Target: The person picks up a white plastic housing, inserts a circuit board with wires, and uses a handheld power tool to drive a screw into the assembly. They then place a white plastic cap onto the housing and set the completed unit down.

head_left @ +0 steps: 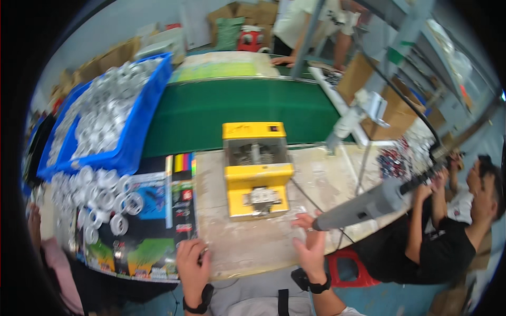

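My left hand [193, 264] rests at the table's front edge with its fingers curled. A small dark thing shows at its thumb and fingertip, too small to name. To the right, my right hand [312, 247] is raised with thumb and fingers apart, nothing visible between them. Close beside its fingers is the tip of a grey electric screwdriver [363, 206], slanting down from the upper right. Between and beyond my hands stands a yellow screw feeder [258, 170] with a hopper of small metal pieces and a metal outlet at its front.
White plastic rings [105, 199] lie heaped at left beside a blue bin [138, 124] full of white parts. A green belt [237, 102] runs behind the feeder. Small red and dark parts [392, 162] sit at right, near a seated person [448, 237]. A red stool [350, 268] stands below.
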Action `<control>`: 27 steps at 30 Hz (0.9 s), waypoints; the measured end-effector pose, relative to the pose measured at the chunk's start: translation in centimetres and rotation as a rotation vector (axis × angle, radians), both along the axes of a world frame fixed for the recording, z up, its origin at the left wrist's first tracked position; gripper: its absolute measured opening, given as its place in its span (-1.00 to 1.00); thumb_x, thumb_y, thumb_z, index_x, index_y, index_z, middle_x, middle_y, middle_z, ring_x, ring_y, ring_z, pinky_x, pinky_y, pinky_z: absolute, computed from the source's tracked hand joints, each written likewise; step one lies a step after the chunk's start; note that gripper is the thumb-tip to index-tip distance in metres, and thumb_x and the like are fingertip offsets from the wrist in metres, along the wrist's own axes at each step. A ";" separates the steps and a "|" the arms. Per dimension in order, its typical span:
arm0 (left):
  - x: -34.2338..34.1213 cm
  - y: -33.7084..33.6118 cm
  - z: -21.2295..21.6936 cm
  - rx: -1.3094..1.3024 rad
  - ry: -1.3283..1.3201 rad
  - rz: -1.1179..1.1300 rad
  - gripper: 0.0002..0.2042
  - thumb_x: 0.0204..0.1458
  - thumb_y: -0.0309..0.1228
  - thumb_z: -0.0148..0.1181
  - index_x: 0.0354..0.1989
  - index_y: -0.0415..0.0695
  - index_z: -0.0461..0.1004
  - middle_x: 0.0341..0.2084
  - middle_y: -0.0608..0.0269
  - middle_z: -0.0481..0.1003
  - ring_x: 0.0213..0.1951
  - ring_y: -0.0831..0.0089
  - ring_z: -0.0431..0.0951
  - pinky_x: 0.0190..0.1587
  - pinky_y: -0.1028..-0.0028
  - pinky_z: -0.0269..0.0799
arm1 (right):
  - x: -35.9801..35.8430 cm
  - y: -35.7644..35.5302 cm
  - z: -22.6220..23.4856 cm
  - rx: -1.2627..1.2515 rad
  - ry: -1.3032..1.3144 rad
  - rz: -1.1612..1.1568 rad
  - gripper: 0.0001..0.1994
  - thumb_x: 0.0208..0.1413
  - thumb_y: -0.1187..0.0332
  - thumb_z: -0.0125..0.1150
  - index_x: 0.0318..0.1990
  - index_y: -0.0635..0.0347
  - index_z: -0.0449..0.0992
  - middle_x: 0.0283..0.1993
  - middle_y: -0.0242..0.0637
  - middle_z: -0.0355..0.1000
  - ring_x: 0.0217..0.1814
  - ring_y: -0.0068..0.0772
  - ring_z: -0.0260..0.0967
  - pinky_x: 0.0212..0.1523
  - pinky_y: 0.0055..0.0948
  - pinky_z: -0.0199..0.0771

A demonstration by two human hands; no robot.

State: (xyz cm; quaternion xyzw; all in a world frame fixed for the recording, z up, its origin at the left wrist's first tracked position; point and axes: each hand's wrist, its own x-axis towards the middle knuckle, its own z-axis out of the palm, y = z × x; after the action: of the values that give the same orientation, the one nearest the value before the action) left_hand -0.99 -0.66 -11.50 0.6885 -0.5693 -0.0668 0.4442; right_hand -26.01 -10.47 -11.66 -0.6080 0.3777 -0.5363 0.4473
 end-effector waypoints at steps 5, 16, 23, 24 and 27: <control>-0.4 -0.6 -0.1 0.016 0.010 -0.033 -0.84 -0.27 -0.66 0.14 -0.44 -0.28 0.40 -0.40 0.08 0.43 -0.31 0.10 0.39 -0.24 0.31 0.31 | 0.2 0.7 -1.4 0.150 0.093 -0.119 -0.42 -0.12 0.66 0.10 0.16 0.28 0.20 -0.07 -0.13 0.39 -0.13 -0.32 0.41 0.04 -0.34 0.35; -0.5 0.1 0.7 0.011 -0.088 -0.064 -0.93 -0.08 -0.59 0.15 -0.39 -0.26 0.48 -0.32 0.03 0.49 -0.24 0.08 0.45 -0.13 0.25 0.37 | 1.0 1.8 -1.4 -0.198 0.506 -0.122 -0.86 -0.01 0.52 0.15 -0.25 0.20 0.48 -0.35 -0.19 0.48 -0.40 -0.07 0.43 -0.39 -0.33 0.45; -0.3 -0.1 0.4 0.012 -0.114 -0.074 -0.94 -0.07 -0.58 0.14 -0.39 -0.25 0.49 -0.34 0.03 0.49 -0.25 0.08 0.46 -0.13 0.25 0.37 | 1.0 1.5 -1.5 -0.193 0.528 -0.108 -0.88 -0.01 0.52 0.14 -0.27 0.19 0.47 -0.35 -0.21 0.46 -0.40 -0.08 0.42 -0.39 -0.31 0.45; -0.4 -0.1 0.5 0.018 -0.112 -0.071 -0.94 -0.06 -0.58 0.14 -0.39 -0.25 0.48 -0.34 0.03 0.49 -0.24 0.09 0.45 -0.13 0.25 0.37 | 1.1 1.5 -1.4 -0.208 0.520 -0.114 -0.88 -0.02 0.54 0.13 -0.29 0.19 0.48 -0.38 -0.21 0.46 -0.42 -0.12 0.42 -0.42 -0.33 0.43; -0.3 -0.2 0.6 0.030 -0.104 -0.084 -0.94 -0.07 -0.59 0.15 -0.39 -0.25 0.48 -0.34 0.04 0.49 -0.25 0.09 0.45 -0.14 0.25 0.36 | 1.1 1.4 -1.4 -0.227 0.519 -0.116 -0.88 -0.02 0.55 0.13 -0.30 0.19 0.50 -0.40 -0.21 0.45 -0.44 -0.15 0.41 -0.44 -0.35 0.41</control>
State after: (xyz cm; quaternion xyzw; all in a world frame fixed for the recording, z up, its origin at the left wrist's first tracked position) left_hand -1.32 -0.86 -10.94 0.6729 -0.6192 -0.0579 0.4005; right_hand -24.92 -9.06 -13.05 -0.7483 0.4512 -0.4264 0.2336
